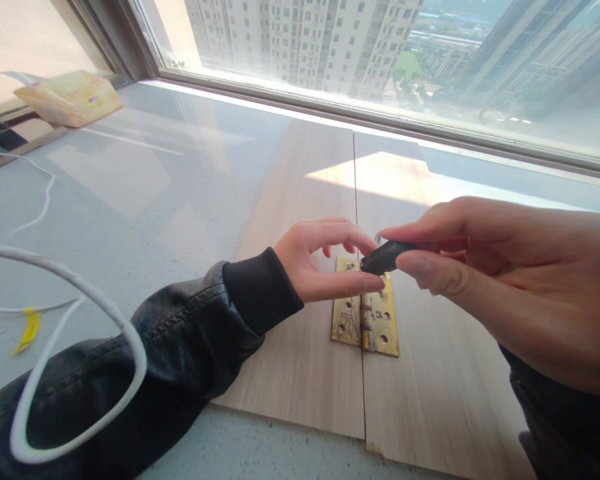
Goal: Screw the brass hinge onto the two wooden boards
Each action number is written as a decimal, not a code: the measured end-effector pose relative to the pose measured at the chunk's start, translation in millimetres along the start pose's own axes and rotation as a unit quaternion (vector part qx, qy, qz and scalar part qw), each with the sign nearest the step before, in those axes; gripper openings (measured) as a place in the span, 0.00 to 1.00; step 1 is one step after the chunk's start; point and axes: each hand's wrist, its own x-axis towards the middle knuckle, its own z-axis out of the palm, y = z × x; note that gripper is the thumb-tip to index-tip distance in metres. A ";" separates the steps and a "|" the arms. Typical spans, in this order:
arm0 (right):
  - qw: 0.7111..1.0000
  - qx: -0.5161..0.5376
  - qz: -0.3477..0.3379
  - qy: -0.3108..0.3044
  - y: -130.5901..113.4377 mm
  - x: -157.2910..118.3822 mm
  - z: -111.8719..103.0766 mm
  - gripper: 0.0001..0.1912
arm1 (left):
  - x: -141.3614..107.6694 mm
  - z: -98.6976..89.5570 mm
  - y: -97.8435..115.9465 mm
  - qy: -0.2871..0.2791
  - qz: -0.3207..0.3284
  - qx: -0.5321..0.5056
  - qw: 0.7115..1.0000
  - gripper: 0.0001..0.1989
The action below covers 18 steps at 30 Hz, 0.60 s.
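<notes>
A brass hinge [390, 333] with several screw holes lies opened flat across the seam between two wood-grain boards. Over its far end, my right hand [500, 273] comes in from the right and pinches a short black tapered tool [387, 258] between thumb and fingers. From the left, my left hand [325, 260] closes its thumb and index finger around the front end of the same tool. The tool's tip and part of the hinge are hidden by the fingers. A small metal glint shows just behind the tool; what it is I cannot make out.
Beneath the hinge lie the left board [300, 373] and right board [430, 400] on a pale speckled counter [195, 173]. A looped white cable [135, 347] with a yellow tag [29, 331] crosses my left sleeve. A soft packet [75, 100] sits at the window corner.
</notes>
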 end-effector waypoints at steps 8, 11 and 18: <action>1.000 -0.005 -0.002 0.007 3.4 1.1 2.1 0.06 | 6.0 8.7 11.4 0.080 0.026 0.060 0.995 0.11; 1.000 0.000 0.014 0.015 3.5 0.2 4.0 0.05 | 6.7 4.9 11.0 0.049 0.059 0.050 0.996 0.09; 0.999 -0.006 0.038 0.035 -0.6 -0.7 8.5 0.11 | 6.7 -4.5 0.4 -0.035 0.072 0.032 0.996 0.09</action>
